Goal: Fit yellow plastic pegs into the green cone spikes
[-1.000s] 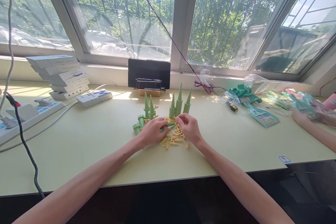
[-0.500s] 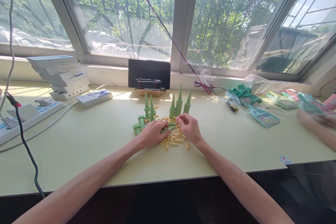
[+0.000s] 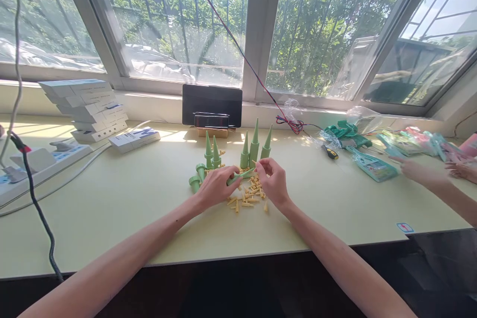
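Gripping the green cone (image 3: 246, 174), the left hand (image 3: 219, 185) curls its fingers round the thick end, tip slanting out toward two o'clock, low over the table (image 3: 167, 236)! Over at three, the right hand (image 3: 275, 181) has thumb and forefinger pressed together, pinching what looks like a yellow peg (image 3: 254, 162) just beside that tip. That cone should be light, stiff, probably smooth plastic and a touch slippery; the fat end looks the safe hold, the thin point the likeliest to snap. Loose yellow pieces (image 3: 250, 200) scatter at six o'clock, three green spikes (image 3: 254, 148) stand at twelve, and more green cones (image 3: 215, 156) cluster around ten.

Now for the containers! Far off at ten, a stack of white boxes (image 3: 93, 104), contents hidden, with a single box (image 3: 134, 139) lying nearer. Away at three, a green packet (image 3: 374, 165) shows something flat and printed through its front; I can't tell what. Beyond it, a co-worker's hand (image 3: 425, 173) blurs beside more plastic packets (image 3: 406, 141).
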The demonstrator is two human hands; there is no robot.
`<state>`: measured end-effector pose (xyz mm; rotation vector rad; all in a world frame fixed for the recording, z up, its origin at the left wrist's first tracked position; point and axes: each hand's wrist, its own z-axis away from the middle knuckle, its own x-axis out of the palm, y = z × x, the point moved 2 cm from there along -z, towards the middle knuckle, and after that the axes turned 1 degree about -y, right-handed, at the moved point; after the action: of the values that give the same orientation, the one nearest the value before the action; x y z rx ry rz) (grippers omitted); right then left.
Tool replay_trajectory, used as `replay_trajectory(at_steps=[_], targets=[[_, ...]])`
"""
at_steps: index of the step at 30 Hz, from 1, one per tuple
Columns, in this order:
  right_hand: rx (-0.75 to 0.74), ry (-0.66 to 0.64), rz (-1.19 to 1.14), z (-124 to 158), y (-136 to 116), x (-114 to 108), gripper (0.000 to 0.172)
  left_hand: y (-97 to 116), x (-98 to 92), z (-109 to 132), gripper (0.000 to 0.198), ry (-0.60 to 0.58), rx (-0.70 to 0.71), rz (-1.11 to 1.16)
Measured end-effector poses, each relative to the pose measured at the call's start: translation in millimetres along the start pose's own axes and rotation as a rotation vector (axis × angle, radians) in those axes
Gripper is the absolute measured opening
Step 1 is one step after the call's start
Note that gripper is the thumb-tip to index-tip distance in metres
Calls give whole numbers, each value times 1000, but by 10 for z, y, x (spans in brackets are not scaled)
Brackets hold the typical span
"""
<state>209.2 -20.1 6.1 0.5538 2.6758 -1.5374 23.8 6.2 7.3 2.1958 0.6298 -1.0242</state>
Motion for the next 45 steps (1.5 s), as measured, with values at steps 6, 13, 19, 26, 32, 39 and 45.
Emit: replay_trajectory(at_steps=[6, 13, 19, 26, 32, 39, 45], targets=[[-22, 46, -2, 12, -19, -12, 19, 19, -51, -8, 23, 187, -46, 112], [-47, -61, -4, 20, 2, 44, 19, 52, -84, -27, 23, 236, -38, 202], [-49, -143, -14, 34, -2, 70, 19, 26, -72, -35, 22, 276, -106, 240], [-58, -172, -5, 45, -9, 72, 17, -5, -51, -40, 21, 307, -137, 304], [-62, -202, -3, 50, -4, 83, 18, -6, -35, -35, 21, 295, -143, 307], [-66, -207, -11, 49, -17, 81, 17, -13, -30, -32, 21, 293, -141, 299], [-81, -231, -14, 54, -23, 81, 16, -8, -27, -31, 22, 290, -128, 317]])
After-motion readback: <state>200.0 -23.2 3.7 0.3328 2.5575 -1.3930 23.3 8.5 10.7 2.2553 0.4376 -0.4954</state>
